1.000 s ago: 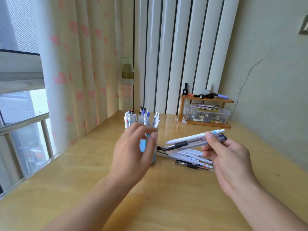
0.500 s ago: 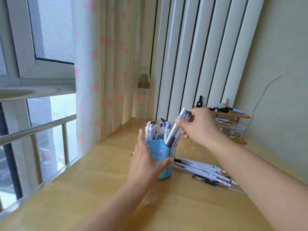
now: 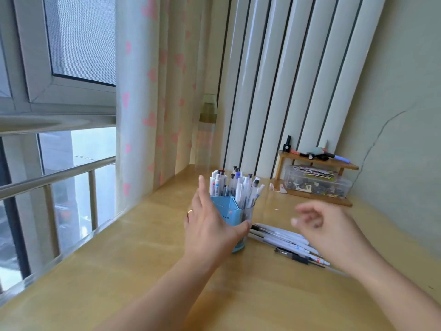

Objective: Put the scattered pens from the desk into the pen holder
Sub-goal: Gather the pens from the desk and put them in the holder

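Desk (image 3: 133, 271) of pale wood beside curtained window (image 3: 71, 56); left hand (image 3: 210, 228) steadies holder (image 3: 232, 216), right hand (image 3: 331, 232) loose, empty.

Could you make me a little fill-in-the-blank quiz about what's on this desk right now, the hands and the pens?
1. The left hand rests against the blue ____, which stands full of pens.
2. The right hand holds ____; its fingers hang loosely curled.
3. The loose pens lie on the desk to the ____ of the holder.
4. A gold ____ shows on a finger of the left hand.

Missing words: pen holder; nothing; right; ring
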